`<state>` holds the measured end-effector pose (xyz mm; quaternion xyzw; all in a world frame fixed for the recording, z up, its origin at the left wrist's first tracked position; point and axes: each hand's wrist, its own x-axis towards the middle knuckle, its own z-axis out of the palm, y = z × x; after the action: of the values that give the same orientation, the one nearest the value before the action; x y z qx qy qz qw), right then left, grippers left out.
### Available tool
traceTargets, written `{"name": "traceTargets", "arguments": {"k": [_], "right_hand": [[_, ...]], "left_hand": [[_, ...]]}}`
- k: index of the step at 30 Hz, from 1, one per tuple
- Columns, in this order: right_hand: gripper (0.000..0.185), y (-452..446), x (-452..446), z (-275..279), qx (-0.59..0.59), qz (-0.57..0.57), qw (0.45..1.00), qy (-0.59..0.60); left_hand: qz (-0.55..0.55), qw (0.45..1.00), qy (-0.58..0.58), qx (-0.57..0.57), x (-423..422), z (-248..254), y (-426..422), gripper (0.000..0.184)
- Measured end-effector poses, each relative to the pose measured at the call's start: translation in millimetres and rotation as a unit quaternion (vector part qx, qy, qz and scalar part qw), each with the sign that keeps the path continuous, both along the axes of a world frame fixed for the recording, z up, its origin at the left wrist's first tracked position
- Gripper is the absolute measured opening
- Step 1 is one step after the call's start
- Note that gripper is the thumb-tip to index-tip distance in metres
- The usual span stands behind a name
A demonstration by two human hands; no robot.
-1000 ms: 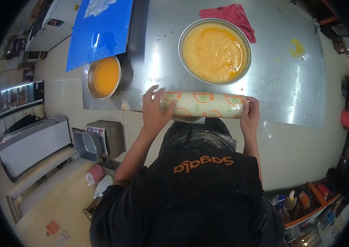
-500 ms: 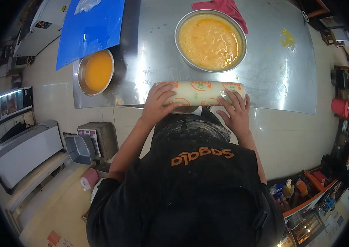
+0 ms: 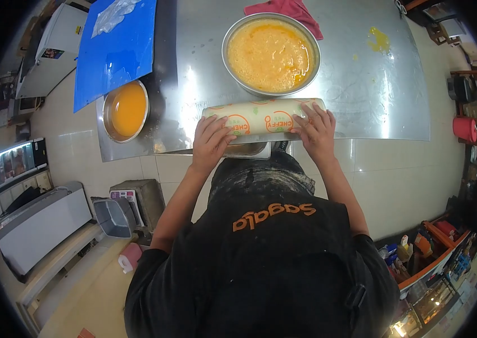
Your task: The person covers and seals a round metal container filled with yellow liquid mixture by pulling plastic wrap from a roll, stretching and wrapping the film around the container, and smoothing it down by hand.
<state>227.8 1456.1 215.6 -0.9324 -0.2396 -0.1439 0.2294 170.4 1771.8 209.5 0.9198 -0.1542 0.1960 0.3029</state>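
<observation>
A thick whitish roll [image 3: 266, 117] with orange "CHEFFY" print lies along the near edge of the steel table [image 3: 362, 107]. My left hand [image 3: 211, 139] rests on its left end, fingers over the top. On the right end, my right hand [image 3: 315, 130] lies with its fingers spread over the roll. Just beyond the roll is a round metal pan [image 3: 272, 53] full of frothy yellow-orange liquid.
A metal bowl [image 3: 126, 111] of orange liquid is at the left, partly under a blue board [image 3: 116, 53]. A red cloth [image 3: 289, 9] lies behind the pan. Yellow liquid [image 3: 379, 40] is spilled at the right. A grey basin [image 3: 114, 217] is below left.
The roll has turned, so its print shows differently. My right hand has moved from the roll's end onto its top. The view has shifted, and the table's contents appear further left.
</observation>
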Motion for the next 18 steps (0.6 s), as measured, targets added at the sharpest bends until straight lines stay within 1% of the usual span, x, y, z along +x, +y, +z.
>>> {"name": "traceTargets", "arguments": {"k": [2, 7, 11, 14, 17, 18], "right_hand": [[0.034, -2.2, 1.6, -10.5, 0.048, 0.014, 0.999, 0.013], [0.022, -0.3, -1.0, -16.2, 0.047, 0.012, 0.998, -0.027], [0.02, -1.0, 0.0, -11.7, 0.059, 0.031, 0.997, -0.041], [0.016, -2.1, 1.6, -5.8, 0.034, 0.042, 0.998, -0.041], [0.013, -5.9, 6.1, 5.1, -0.038, 0.058, 0.995, -0.066], [0.015, -5.6, 10.5, 2.7, -0.041, 0.052, 0.995, -0.073]], "left_hand": [[-0.003, 1.0, -0.001, -0.001, 1.5, -1.6, 1.0, 0.027], [-0.013, 1.0, -0.021, 0.016, 2.5, -2.2, 3.3, 0.024], [-0.013, 0.999, -0.017, 0.029, 0.2, -1.3, 4.0, 0.021], [-0.01, 1.0, -0.011, 0.011, 2.0, 1.9, 3.2, 0.018], [-0.006, 1.0, 0.002, 0.0, 5.6, 6.7, 1.9, 0.016], [-0.005, 1.0, 0.009, 0.002, 6.9, 10.1, 1.8, 0.016]]}}
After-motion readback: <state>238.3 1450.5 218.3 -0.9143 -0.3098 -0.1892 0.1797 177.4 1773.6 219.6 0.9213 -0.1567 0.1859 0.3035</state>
